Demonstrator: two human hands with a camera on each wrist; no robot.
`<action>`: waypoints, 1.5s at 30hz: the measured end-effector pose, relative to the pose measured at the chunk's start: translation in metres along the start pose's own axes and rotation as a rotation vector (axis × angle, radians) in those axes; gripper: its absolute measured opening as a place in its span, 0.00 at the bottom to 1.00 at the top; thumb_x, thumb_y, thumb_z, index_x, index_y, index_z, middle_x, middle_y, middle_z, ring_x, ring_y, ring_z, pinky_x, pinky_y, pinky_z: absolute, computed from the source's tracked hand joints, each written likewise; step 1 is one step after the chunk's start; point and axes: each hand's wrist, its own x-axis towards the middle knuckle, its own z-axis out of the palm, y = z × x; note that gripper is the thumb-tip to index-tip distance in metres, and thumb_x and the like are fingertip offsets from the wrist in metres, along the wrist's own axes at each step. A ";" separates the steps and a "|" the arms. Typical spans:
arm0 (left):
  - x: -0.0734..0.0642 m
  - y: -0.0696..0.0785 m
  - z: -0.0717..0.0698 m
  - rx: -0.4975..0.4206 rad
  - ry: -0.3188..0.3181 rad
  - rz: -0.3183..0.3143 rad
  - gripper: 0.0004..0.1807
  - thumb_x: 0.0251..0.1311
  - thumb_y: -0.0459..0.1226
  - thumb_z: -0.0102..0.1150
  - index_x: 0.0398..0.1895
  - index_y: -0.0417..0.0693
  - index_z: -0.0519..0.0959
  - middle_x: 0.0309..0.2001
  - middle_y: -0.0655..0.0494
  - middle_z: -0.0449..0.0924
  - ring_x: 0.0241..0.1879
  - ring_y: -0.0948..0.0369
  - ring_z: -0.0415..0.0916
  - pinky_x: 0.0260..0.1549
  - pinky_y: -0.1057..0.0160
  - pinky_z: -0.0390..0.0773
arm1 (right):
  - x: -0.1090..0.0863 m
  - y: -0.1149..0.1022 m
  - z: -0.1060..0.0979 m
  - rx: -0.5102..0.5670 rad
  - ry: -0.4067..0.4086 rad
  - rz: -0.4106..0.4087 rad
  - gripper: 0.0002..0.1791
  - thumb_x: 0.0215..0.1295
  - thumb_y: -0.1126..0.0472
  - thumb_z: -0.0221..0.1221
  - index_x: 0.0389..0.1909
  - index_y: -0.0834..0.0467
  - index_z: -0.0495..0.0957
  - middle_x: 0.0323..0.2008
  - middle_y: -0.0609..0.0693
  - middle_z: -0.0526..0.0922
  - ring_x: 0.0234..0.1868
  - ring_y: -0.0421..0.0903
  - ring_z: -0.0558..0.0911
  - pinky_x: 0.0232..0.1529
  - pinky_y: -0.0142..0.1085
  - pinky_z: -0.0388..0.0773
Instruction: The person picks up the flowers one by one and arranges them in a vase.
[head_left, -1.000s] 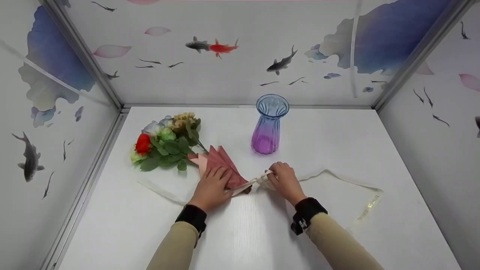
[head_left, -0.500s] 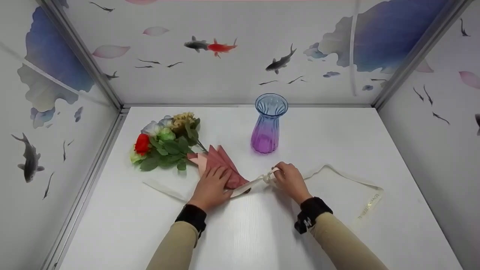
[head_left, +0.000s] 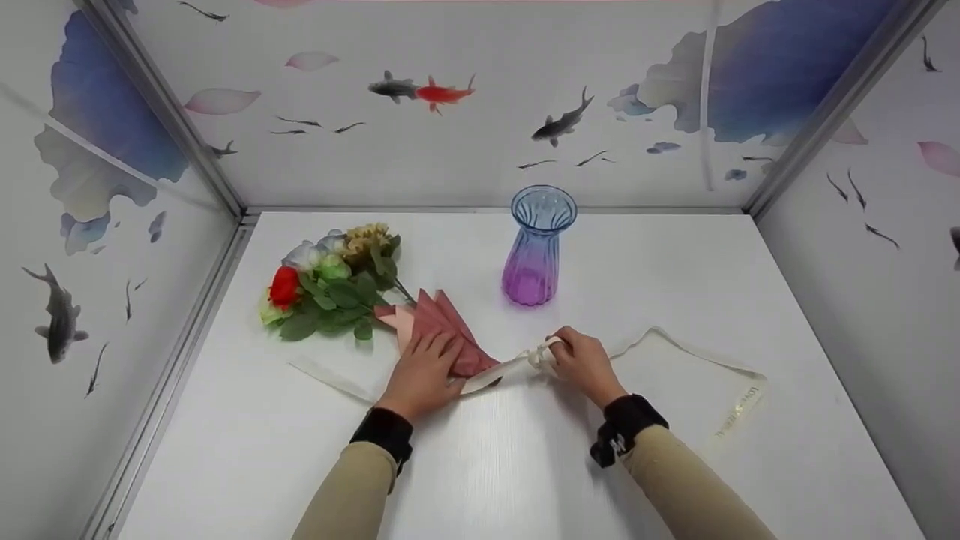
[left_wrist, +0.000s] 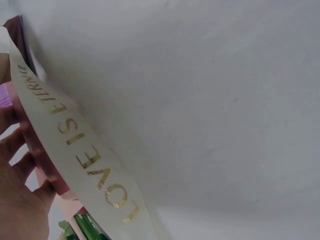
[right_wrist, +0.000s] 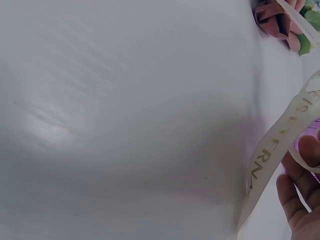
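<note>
A bouquet of artificial flowers [head_left: 322,281] lies on its side, its lower end wrapped in dusky pink paper [head_left: 442,330]. My left hand [head_left: 424,375] holds the wrapped end from above, fingers spread over the paper and thumb on the near side. A cream ribbon [head_left: 491,375] with gold lettering runs from under that hand to my right hand [head_left: 581,364], which pinches it beside a small knot or loop [head_left: 536,356]. In the left wrist view the ribbon [left_wrist: 75,140] crosses the pink paper [left_wrist: 40,155]. In the right wrist view the ribbon [right_wrist: 280,145] hangs near the curled fingers [right_wrist: 300,175].
Behind the hands stands a blue-to-purple glass vase [head_left: 534,247]. One ribbon tail [head_left: 330,380] lies at the left, and the other [head_left: 697,352] trails across the white table [head_left: 510,480] at the right. Printed panels [head_left: 480,150] enclose the table at the back and both sides.
My right hand has moved a little to the right with the ribbon and its knot, drawing the ribbon straighter. The left ribbon tail has slid slightly inward. My left hand has stayed put.
</note>
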 end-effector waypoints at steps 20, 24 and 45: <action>0.012 0.019 -0.005 0.116 0.110 -0.028 0.26 0.69 0.54 0.55 0.59 0.45 0.79 0.60 0.48 0.76 0.69 0.47 0.67 0.73 0.42 0.58 | -0.002 -0.020 0.015 0.011 -0.122 -0.063 0.05 0.63 0.64 0.58 0.34 0.55 0.83 0.28 0.44 0.81 0.30 0.42 0.74 0.37 0.38 0.72; 0.016 0.027 -0.007 0.079 0.140 0.022 0.23 0.70 0.51 0.56 0.57 0.44 0.80 0.60 0.47 0.77 0.71 0.48 0.66 0.74 0.47 0.59 | -0.003 -0.022 0.018 -0.001 -0.134 -0.045 0.04 0.64 0.64 0.58 0.31 0.55 0.81 0.26 0.44 0.78 0.29 0.43 0.73 0.35 0.39 0.71; 0.016 0.047 0.001 -0.087 0.153 0.086 0.10 0.71 0.48 0.60 0.42 0.55 0.85 0.49 0.56 0.79 0.65 0.50 0.71 0.64 0.24 0.59 | -0.004 -0.034 0.035 0.010 -0.149 -0.086 0.11 0.66 0.66 0.57 0.23 0.57 0.75 0.21 0.42 0.70 0.25 0.42 0.69 0.30 0.36 0.66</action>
